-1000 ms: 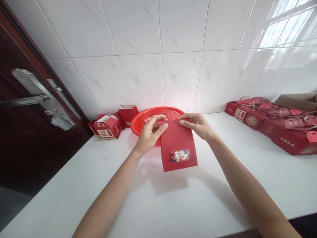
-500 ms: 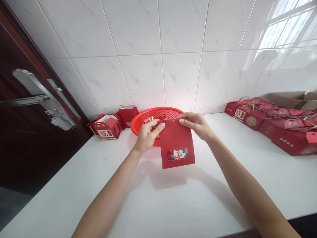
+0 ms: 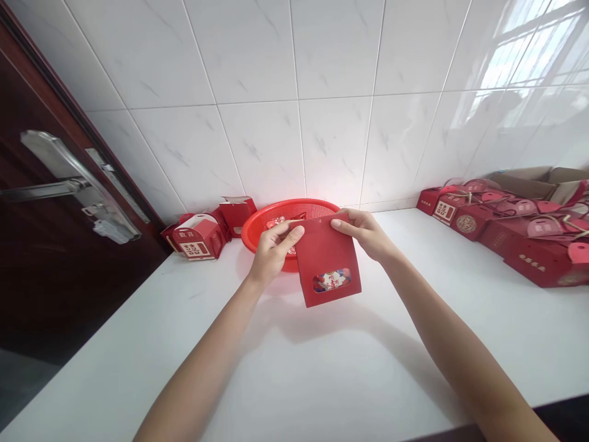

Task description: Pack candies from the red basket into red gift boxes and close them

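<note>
A flat red paper bag (image 3: 327, 255) hangs above the white table, held by its top corners. Near its lower edge a small window shows a colourful printed piece with characters. My left hand (image 3: 275, 248) pinches the upper left corner, thumb in front. My right hand (image 3: 361, 232) grips the upper right corner the same way; the fingers behind the bag are partly hidden. Just behind it stands a red plastic basket (image 3: 251, 233) with several small red packets (image 3: 277, 222) inside, partly covered by my hands and the bag.
Left of the basket are a red gift box (image 3: 199, 238) and an upright red box (image 3: 237, 213). Several red boxes (image 3: 497, 230) line the right side, before an open cardboard carton (image 3: 524, 181). A tiled wall (image 3: 257, 147) rises behind; a dark door (image 3: 27, 245) is at left.
The bag has tilted slightly, its bottom edge shifting a little up and its left side turning more toward view. Both hands keep their hold on the top corners.
</note>
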`<action>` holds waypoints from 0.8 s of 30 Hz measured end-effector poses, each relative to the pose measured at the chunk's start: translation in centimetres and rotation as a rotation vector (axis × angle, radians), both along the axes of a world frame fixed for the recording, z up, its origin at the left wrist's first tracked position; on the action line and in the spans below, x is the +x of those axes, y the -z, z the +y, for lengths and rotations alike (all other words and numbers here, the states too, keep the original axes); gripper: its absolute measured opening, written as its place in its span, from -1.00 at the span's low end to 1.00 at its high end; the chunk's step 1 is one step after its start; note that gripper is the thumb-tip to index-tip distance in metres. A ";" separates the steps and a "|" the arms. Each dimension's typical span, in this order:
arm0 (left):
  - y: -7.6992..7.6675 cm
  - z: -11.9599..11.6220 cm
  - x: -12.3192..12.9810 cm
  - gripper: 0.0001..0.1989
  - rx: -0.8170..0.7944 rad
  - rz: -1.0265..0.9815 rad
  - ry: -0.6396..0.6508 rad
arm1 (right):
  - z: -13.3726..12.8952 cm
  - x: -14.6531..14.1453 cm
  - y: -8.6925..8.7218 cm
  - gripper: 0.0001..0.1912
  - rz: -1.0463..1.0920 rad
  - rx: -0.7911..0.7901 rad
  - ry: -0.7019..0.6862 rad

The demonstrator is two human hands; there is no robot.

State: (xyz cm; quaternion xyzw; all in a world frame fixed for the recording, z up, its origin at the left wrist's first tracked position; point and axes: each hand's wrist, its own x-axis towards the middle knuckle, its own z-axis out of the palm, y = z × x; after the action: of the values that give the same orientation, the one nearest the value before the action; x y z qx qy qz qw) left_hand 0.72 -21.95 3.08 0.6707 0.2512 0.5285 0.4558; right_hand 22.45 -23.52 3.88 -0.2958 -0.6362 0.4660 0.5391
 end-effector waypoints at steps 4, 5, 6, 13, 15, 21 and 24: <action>0.1 0.1 -0.1 -0.62 -0.051 -0.014 0.020 | 0.0 0.0 -0.1 -0.67 0.015 -0.012 0.001; 0.0 0.1 -0.1 -0.60 -0.064 -0.021 0.021 | -0.1 0.1 -0.2 -0.66 0.015 -0.011 0.005; 0.0 0.1 -0.1 -0.57 -0.082 -0.029 0.025 | -0.1 0.1 -0.2 -0.66 0.014 -0.010 0.012; -0.4 0.0 -0.2 -0.57 -0.098 -0.021 0.051 | -0.3 0.1 -0.3 -0.64 -0.003 -0.010 0.048; -0.4 0.0 -0.3 -0.64 -0.068 0.007 0.032 | -0.3 0.1 -0.4 -0.63 -0.012 -0.017 0.065; -0.5 -0.1 -0.4 -0.70 -0.035 0.040 0.084 | -0.2 0.2 -0.2 -0.61 0.026 -0.047 0.082; -0.4 -0.1 -0.5 -0.69 -0.022 0.052 0.080 | -0.1 0.2 -0.2 -0.63 0.035 -0.051 0.077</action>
State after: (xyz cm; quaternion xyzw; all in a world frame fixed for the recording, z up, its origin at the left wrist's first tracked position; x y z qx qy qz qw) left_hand 0.25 -22.04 3.48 0.6887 0.2417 0.4894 0.4772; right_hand 22.69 -23.66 4.04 -0.3256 -0.6027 0.4661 0.5598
